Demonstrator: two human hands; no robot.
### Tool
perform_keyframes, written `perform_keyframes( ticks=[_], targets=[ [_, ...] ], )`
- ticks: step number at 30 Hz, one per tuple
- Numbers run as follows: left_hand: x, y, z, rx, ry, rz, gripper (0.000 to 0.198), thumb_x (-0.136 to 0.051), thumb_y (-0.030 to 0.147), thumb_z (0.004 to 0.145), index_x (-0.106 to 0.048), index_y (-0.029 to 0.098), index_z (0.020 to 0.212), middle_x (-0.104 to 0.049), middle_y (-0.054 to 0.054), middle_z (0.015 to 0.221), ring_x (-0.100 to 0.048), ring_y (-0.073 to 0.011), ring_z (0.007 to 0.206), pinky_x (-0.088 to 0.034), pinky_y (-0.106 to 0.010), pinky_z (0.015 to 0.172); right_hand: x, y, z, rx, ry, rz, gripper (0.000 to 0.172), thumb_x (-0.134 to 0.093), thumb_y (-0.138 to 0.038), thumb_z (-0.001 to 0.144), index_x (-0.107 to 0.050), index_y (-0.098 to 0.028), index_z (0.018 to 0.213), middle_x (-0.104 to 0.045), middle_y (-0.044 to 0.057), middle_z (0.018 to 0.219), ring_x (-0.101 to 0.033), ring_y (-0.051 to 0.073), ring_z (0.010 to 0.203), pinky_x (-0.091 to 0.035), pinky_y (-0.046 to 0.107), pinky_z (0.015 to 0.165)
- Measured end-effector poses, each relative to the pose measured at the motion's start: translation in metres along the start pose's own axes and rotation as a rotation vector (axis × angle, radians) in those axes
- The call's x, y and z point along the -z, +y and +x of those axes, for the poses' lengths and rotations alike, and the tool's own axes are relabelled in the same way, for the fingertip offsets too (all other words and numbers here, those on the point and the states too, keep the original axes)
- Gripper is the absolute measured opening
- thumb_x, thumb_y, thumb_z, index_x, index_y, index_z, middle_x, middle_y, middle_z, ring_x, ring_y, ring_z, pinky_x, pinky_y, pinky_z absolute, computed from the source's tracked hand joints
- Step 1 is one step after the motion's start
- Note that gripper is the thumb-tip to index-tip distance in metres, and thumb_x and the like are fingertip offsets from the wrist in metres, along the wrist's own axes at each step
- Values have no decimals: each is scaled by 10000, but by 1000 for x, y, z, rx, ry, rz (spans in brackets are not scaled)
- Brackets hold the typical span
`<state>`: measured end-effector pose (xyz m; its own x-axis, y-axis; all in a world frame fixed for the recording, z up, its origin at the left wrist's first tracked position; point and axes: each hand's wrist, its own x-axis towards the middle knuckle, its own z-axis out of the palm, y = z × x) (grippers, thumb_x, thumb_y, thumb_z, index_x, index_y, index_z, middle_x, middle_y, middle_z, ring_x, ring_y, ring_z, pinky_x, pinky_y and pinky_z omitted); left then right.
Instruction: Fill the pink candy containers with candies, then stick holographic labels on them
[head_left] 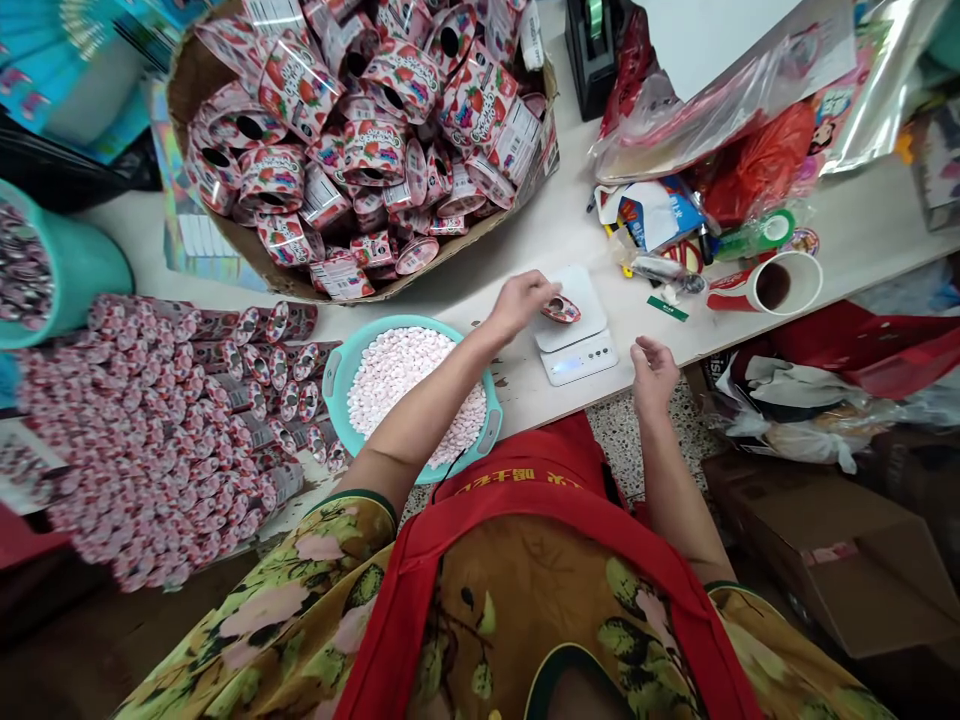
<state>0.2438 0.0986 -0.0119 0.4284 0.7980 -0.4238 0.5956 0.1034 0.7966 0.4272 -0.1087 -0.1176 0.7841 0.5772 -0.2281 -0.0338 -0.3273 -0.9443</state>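
A small strawberry-print container [561, 309] with a dark round opening sits on the white digital scale [576, 366], whose display is lit. My left hand [525, 303] reaches over the scale's left side, fingers pinched together at the container's upper rim. What lies between those fingertips is hidden. Off the scale's right side, near the table edge, my right hand [655, 374] hangs loosely curled with nothing visible in it. Under my left forearm stands a turquoise basin [335, 390] full of small pale pink candies [401, 375].
A cardboard box [247, 262] heaped with strawberry-print containers is behind the basin. Many stacked containers [165, 430] cover the left, beside a turquoise bucket [94, 265]. On the right lie a tipped paper cup [739, 293], a tape dispenser [595, 55] and plastic bags [765, 165].
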Motion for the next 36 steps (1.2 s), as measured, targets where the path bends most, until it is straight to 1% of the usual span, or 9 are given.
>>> perform_keyframes(
  ticks=[4,7,10,13,21,24,27,31,36],
  targets=[
    [45,-5,-30,178,50,-552,368,-623,550,932,-557,193,875,-495,27,616,-491,-84,528,-301,-192,456,-1,-1,1,2,-19,16,440,-735,-493,756,-686,-166,1046,-723,80,1067,-645,192,955,-511,403,967],
    [69,-13,-54,229,110,-762,274,-716,410,875,-564,193,946,-524,39,676,-507,-56,526,-303,-164,439,-3,-1,-1,-7,-21,41,448,-741,-497,741,-682,-168,1041,-725,73,1048,-645,192,952,-517,397,951],
    [72,-25,-63,297,101,-797,219,-707,204,809,-559,176,969,-527,55,670,-486,-38,484,-282,-144,417,-6,-1,-5,-9,-30,53,462,-754,-499,725,-680,-168,1038,-727,73,1046,-650,193,955,-518,400,953],
    [61,-32,-59,332,74,-720,202,-685,143,784,-552,158,935,-528,60,629,-419,-28,426,-207,-144,388,-5,1,-9,-4,-46,61,457,-761,-494,722,-682,-169,1034,-730,74,1050,-655,194,956,-519,404,958],
    [32,-18,-37,263,-101,-428,225,-645,335,916,-539,167,812,-463,69,551,-305,-31,388,-145,-185,412,7,12,-10,-68,-3,74,467,-762,-480,696,-687,-158,1026,-728,70,1017,-646,185,906,-536,381,879],
    [21,-12,-28,151,-167,-290,160,-593,284,924,-561,167,820,-463,61,585,-352,-58,448,-212,-194,463,7,12,-10,-84,1,96,473,-769,-481,684,-690,-155,1017,-731,72,1018,-644,179,888,-534,371,864],
    [8,-9,-18,-84,-134,19,156,-585,275,916,-621,154,824,-615,-7,718,-531,-122,659,-375,-222,623,7,11,-10,-84,-4,117,478,-781,-476,678,-697,-152,1019,-736,75,1019,-646,177,887,-527,365,861],
    [-6,-5,-9,-131,-125,465,178,-592,314,922,-700,201,1009,-739,-64,1025,-646,-229,954,-437,-290,803,9,9,-9,-96,-16,122,484,-785,-479,674,-700,-152,1021,-740,79,1020,-654,182,898,-528,366,865],
    [-10,1,-10,-111,-153,695,344,-551,413,982,-600,279,1295,-738,-59,1184,-681,-263,1058,-472,-318,838,13,7,-5,-110,-23,72,493,-766,-506,675,-701,-167,1026,-746,88,1035,-668,203,932,-540,381,872]
  ],
)
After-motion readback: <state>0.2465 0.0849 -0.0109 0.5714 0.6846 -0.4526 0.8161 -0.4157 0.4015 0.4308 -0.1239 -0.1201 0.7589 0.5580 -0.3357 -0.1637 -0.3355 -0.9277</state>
